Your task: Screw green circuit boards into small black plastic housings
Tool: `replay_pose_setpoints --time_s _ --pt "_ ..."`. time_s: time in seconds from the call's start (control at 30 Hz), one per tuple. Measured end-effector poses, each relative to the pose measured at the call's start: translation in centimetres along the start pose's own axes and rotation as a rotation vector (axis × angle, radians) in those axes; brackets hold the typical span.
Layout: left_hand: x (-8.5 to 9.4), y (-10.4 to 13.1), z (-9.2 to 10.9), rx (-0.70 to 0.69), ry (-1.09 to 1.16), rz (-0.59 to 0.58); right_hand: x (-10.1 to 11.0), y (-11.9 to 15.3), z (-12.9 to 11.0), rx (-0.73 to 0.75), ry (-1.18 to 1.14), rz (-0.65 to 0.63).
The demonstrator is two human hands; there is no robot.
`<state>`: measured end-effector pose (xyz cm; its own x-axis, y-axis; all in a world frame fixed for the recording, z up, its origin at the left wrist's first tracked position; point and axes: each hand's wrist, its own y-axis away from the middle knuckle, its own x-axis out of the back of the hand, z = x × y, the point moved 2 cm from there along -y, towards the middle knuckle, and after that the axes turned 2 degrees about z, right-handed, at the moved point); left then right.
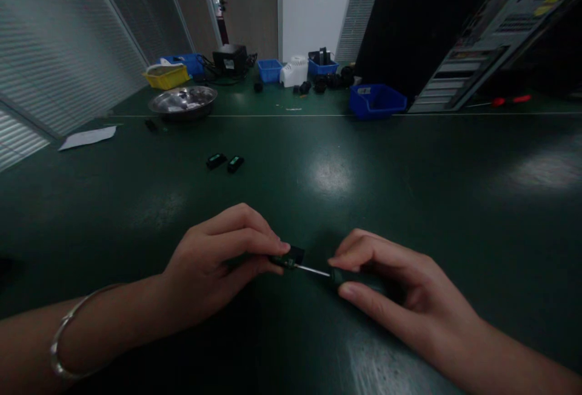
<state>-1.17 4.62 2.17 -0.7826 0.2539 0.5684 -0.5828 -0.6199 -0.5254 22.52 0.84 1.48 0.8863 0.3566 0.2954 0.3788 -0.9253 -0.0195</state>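
Note:
My left hand (227, 262), with a bangle at the wrist, pinches a small black module (295, 254) that has a green circuit board showing on its near side. In my right hand (391, 280) is a screwdriver (313, 271), its dark handle partly hidden by my fingers. The thin metal shaft points left, and its tip meets the module's near right edge. Whether the tip sits in a screw is too small to tell. Farther up the table, two similar black modules (216, 160) with green faces lie side by side.
A metal bowl (183, 102) stands at the back left near a yellow bin (167, 77) and a white sheet (88, 137). Blue bins (377, 102) and a white device (294, 71) line the back. A red-handled tool (511, 100) lies far right on the green table (409, 165).

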Motion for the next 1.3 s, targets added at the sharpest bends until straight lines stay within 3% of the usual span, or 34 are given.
replay_pose_setpoints --time_s 0.3,0.83,1.17,1.3 --pt "-0.2 0.1 -0.4 0.124 0.104 0.013 0.0 0.1 0.0 -0.024 -0.025 0.009" --pt "-0.7 0.0 -0.8 0.287 0.194 -0.083 -0.3 0.3 -0.2 0.018 0.021 0.020" --pt "-0.7 0.0 -1.0 0.282 0.209 -0.118 -0.4 0.2 0.0 0.021 0.035 0.054" --pt "-0.8 0.0 -1.2 0.267 0.183 -0.215 -0.3 0.3 0.2 0.003 0.036 0.092"
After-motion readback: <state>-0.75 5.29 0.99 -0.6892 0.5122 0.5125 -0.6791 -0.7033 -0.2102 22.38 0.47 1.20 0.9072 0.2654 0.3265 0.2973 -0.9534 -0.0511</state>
